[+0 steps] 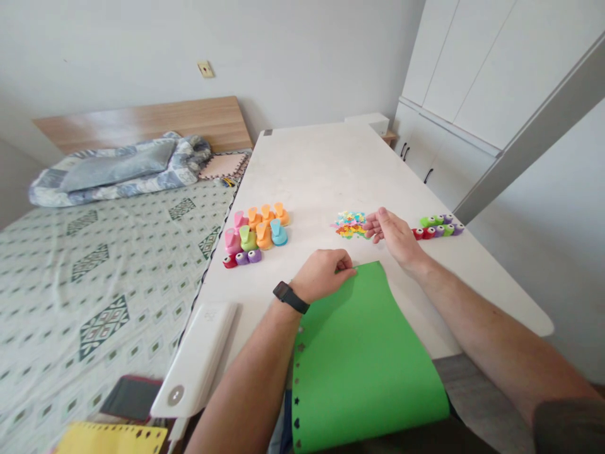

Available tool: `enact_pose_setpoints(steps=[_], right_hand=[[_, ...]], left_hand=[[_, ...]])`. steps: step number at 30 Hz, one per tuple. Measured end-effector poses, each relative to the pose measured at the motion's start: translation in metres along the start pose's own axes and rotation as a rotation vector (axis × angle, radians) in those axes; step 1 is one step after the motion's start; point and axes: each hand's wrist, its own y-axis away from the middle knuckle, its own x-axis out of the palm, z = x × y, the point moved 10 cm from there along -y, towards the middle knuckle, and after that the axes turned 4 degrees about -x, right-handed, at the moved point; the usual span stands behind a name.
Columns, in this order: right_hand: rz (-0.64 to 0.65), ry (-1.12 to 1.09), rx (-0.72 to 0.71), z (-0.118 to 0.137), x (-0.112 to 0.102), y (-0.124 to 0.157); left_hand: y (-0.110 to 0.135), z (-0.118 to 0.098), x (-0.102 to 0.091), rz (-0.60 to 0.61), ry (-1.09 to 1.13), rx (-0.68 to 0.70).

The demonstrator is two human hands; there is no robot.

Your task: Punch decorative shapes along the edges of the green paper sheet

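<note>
A green paper sheet (pixel 363 353) with small shapes punched along its left edge hangs over the table's near edge. My left hand (pixel 326 272), with a black watch on its wrist, pinches the sheet's far edge. Just to the right, my right hand (pixel 392 233) is held with its fingers apart, palm turned left, beside a pile of colourful paper cutouts (pixel 350 224). I see nothing in that hand. Left of the pile stand several craft punches (pixel 263 234) in pink, orange, green and blue. Small punches (pixel 437 227) in red, green and purple line up beyond my right wrist.
A white box-shaped device (pixel 198 359) lies at the white table's (pixel 307 164) left edge. Yellow punched paper (pixel 113 438) and a dark flat object (pixel 132 396) are at lower left. A bed (pixel 127 252) borders the table on the left; cabinets (pixel 439 139) stand right.
</note>
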Motion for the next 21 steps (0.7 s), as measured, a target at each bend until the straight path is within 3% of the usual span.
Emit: enact_pose_setpoints(steps=[9,14,21], right_hand=[[0.032,0.019,0.015,0.003,0.001,0.003],[0.071,0.037,0.023,0.003,0.002,0.003],[0.312,0.193,0.047,0.002,0.020,0.015]], left_hand=[[0.003,-0.003,0.006,0.075,0.132,-0.024],[0.001,0.001,0.003,0.045,0.131,-0.030],[0.000,0.001,-0.010,-0.055,0.093,-0.001]])
